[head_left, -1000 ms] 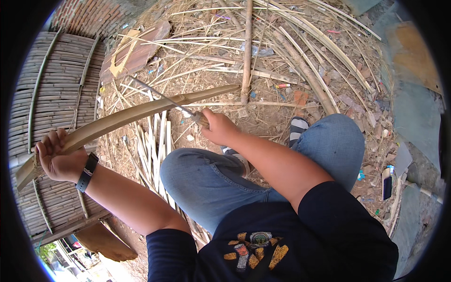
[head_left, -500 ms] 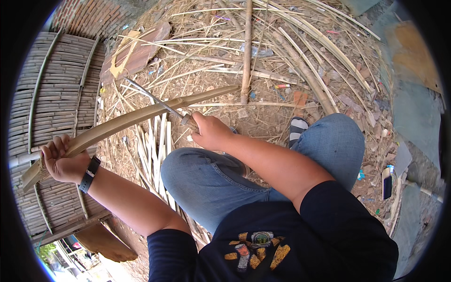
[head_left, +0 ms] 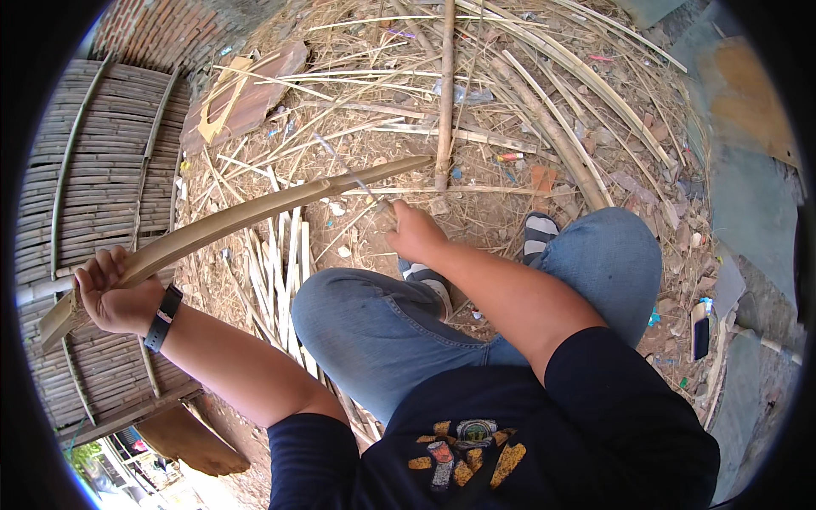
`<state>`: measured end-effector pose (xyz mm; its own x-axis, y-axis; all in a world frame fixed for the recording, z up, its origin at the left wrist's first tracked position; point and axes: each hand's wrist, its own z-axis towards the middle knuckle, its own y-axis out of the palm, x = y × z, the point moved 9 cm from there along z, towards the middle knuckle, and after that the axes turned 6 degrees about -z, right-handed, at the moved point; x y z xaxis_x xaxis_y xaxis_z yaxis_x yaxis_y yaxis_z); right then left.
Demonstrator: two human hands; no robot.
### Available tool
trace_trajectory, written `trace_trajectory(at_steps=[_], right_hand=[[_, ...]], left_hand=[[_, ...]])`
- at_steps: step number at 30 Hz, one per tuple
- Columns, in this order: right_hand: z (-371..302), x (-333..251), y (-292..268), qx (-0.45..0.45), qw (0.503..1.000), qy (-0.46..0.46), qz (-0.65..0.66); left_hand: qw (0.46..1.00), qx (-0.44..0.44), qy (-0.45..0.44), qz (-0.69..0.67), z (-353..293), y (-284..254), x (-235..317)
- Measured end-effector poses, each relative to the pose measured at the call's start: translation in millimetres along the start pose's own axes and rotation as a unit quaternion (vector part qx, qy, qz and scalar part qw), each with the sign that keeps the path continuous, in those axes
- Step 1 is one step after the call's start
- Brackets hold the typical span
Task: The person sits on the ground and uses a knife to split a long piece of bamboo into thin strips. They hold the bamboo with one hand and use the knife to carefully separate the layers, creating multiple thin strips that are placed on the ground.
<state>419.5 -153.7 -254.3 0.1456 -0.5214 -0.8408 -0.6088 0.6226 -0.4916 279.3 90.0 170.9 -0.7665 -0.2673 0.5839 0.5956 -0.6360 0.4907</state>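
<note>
Tan, long, curved length of split bamboo [head_left: 229, 214] slants before the seated person, one end inside the closed grip of the left hand [head_left: 115, 289]. The right hand [head_left: 418, 234] has its grip wrapped around a slim, grey-bladed knife [head_left: 365, 190], blurred, crossing the bamboo; whether they touch, I can't tell. Pale, narrow bamboo strips [head_left: 292, 255] lie on the littered brown ground [head_left: 340, 229] beyond.

The strip [head_left: 225, 217] is formed of smooth bamboo; the blurred knife [head_left: 363, 186] is bladed in metal. Matt denim is seen in the jeans [head_left: 374, 327], cloth in the shirt [head_left: 586, 416], rough brick in the wall [head_left: 157, 34].
</note>
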Motion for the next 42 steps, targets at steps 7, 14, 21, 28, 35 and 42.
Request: trace_trajectory(at_steps=[7, 14, 21, 28, 35, 42], right_hand=[[-7.8, -6.5, 3.9, -0.01, 1.0, -0.019, 0.0], [11.1, 72.1, -3.0, 0.031, 0.994, 0.096, -0.05], [-7.4, -29.1, -4.7, -0.012, 0.997, -0.07, 0.018], [13.2, 75.2, -4.2, 0.031, 0.992, 0.12, -0.037], [0.4, 9.8, -7.7, -0.02, 1.0, 0.009, -0.013], [15.9, 42.5, -9.7, 0.038, 0.998, 0.054, -0.008]], left_hand=[[1.0, -0.001, -0.009, -0.005, -3.8, 6.1, 1.0], [1.0, 0.008, -0.002, 0.001, 1.9, -4.5, -0.6], [0.998, -0.056, -0.019, -0.032, 9.2, 3.3, -1.3], [1.0, -0.003, -0.006, -0.012, -2.4, 2.7, 1.7], [1.0, -0.011, -0.01, -0.022, 3.1, -4.9, 1.3], [1.0, 0.004, 0.004, 0.009, -14.8, 20.7, 5.2]])
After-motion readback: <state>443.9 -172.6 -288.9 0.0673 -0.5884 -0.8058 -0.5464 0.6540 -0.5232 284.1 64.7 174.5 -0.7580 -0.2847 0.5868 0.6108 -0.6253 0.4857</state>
